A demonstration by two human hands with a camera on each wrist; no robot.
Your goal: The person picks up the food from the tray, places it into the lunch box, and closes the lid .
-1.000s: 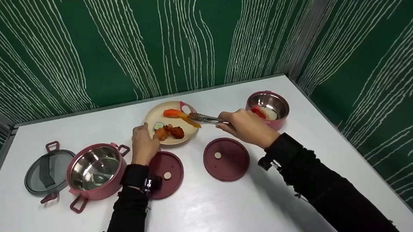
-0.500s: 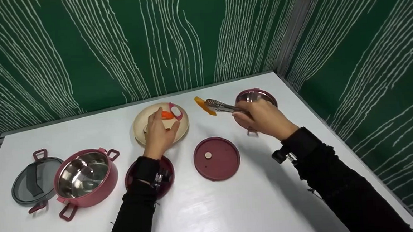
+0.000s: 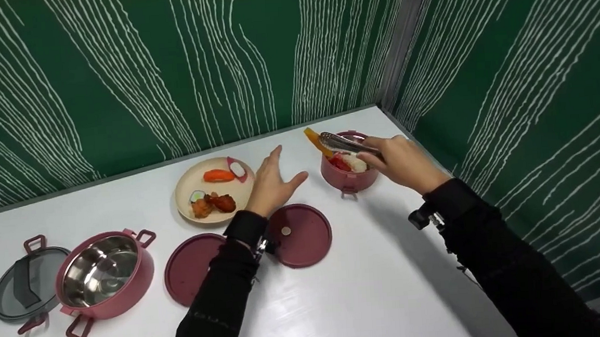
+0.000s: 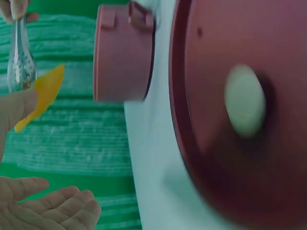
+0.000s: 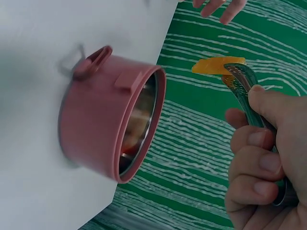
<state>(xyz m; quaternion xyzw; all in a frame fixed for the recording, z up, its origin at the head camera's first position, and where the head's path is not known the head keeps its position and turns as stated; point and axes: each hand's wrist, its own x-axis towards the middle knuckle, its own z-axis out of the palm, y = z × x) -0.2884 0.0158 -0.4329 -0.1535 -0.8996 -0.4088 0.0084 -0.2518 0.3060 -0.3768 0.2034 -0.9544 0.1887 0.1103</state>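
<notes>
My right hand [image 3: 406, 164] grips metal tongs [image 3: 348, 144], whose tips pinch a yellow-orange strip of food [image 5: 211, 65]. The strip hangs above the left side of a small pink pot [image 3: 350, 182] with a steel inside; red and white food shows within it. My left hand [image 3: 270, 188] is held in the air between the plate and this pot, fingers spread and thumb out, holding nothing. On the cream plate [image 3: 184, 188] lie an orange piece [image 3: 218, 175], a pink-and-white piece [image 3: 237, 169], a sushi roll [image 3: 197, 195] and fried chicken [image 3: 222, 202].
Two dark red lids lie in front: the right lid [image 3: 304, 241] and the left lid [image 3: 189, 269], partly under my left forearm. A larger pink pot [image 3: 135, 283] and a glass lid [image 3: 13, 290] stand at the left. Green walls [image 3: 117, 70] border the table.
The tongs have lifted the yellow-orange strip off the plate and carried it right to above the small pot. My left hand has left the plate's edge and moved right, fingers spreading.
</notes>
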